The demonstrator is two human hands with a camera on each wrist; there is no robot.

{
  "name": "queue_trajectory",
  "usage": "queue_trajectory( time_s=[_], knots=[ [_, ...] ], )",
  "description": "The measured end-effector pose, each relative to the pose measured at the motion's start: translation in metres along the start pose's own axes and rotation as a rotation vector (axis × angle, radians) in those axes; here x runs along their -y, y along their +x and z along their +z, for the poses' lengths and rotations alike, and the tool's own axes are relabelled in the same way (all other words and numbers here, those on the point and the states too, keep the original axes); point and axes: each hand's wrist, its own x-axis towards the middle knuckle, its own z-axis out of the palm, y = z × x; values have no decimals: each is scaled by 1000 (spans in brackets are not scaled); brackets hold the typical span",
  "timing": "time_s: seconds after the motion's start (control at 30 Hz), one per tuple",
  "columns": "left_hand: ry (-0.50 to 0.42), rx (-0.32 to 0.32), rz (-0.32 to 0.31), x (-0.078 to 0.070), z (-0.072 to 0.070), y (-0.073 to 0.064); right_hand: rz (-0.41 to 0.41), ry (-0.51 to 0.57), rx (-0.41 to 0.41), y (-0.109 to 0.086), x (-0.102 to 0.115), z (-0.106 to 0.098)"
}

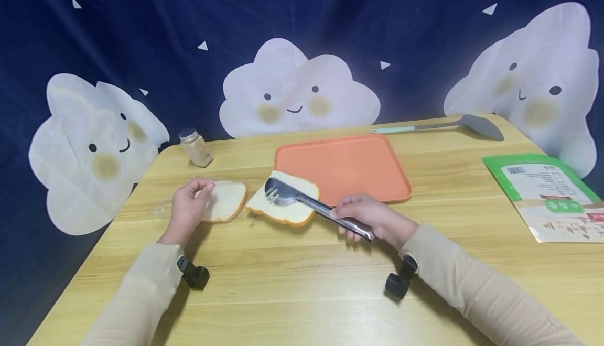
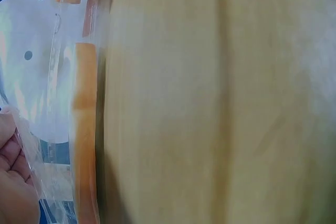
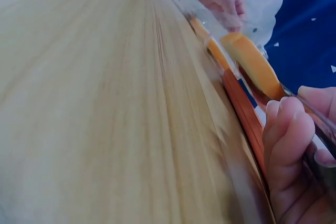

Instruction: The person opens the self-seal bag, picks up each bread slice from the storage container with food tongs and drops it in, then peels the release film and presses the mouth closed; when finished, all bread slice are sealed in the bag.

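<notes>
My right hand [image 1: 365, 216] holds metal serving tongs [image 1: 325, 211] by their handles. A white bread slice [image 1: 289, 213] with a brown crust is caught between the tongs' heads, one of which lies across its top. In the right wrist view this slice [image 3: 254, 64] is raised at a tilt above the tabletop. My left hand [image 1: 186, 208] pinches the edge of a clear plastic bag [image 2: 31, 163] with thumb and fingers. Another bread slice [image 1: 227, 203] lies at the bag, right beside that hand; its crust [image 2: 85, 114] shows through plastic in the left wrist view.
An orange tray [image 1: 342, 168] lies behind the held slice. A seasoning jar [image 1: 196, 148] stands at the back left. Along the far edge rests a grey spatula [image 1: 472, 123] with a pale green handle. A green and white food pouch [image 1: 552, 199] lies at the right.
</notes>
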Motion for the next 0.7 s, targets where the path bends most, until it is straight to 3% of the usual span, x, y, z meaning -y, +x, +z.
queue_trajectory(
  time_s=[0.17, 0.37, 0.7],
  knots=[
    [9, -11, 18, -1, 1, 0, -19, -15, -52, -3, 1, 6],
    [-11, -68, 31, -4, 4, -2, -33, -32, -101, -6, 0, 26],
    [-21, -117, 34, -2, 8, 0, -33, -52, -81, -10, -5, 37]
  ],
)
